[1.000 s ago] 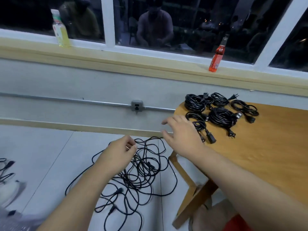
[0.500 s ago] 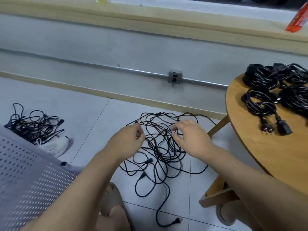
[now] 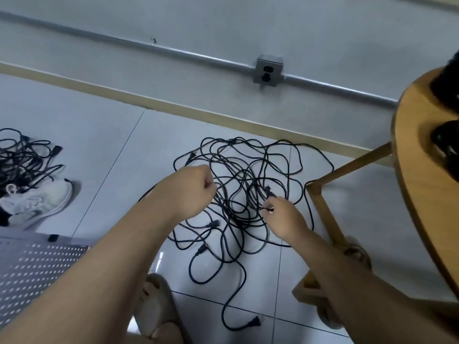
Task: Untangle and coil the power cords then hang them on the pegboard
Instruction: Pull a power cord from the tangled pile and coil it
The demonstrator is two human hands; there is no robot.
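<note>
Main risk: both hands were on the same tangle of thin black power cords (image 3: 243, 194), so pulling them apart from here would likely cinch the middle crossings into a knot instead of freeing a cord. Cause: the strands overlapped many times between the two grips, and several plug ends sat inside the loops where they could snag if dragged through.

Second risk: the loose black two-pin plug (image 3: 255, 321) on the trailing strand lay near the beige slipper (image 3: 154, 301), so it could easily get stepped on.

Third: one loop ran close to the light wooden table leg (image 3: 323, 209) and could catch there if the pile got lifted.

Left hand (image 3: 191, 189) was fisted, fingers curled round a strand at the tangle's left edge. Right hand (image 3: 280, 217) pinched a strand or small connector between thumb and fingertips at the pile's lower right. I couldn't tell which.

The tangle lay on the pale tiled floor (image 3: 99, 145), between and just beyond both hands, below the grey metal wall outlet (image 3: 268, 72). The grey perforated metal pegboard (image 3: 32, 269) sat at lower left, well apart from the pile, with no cord on the part in view.
</note>
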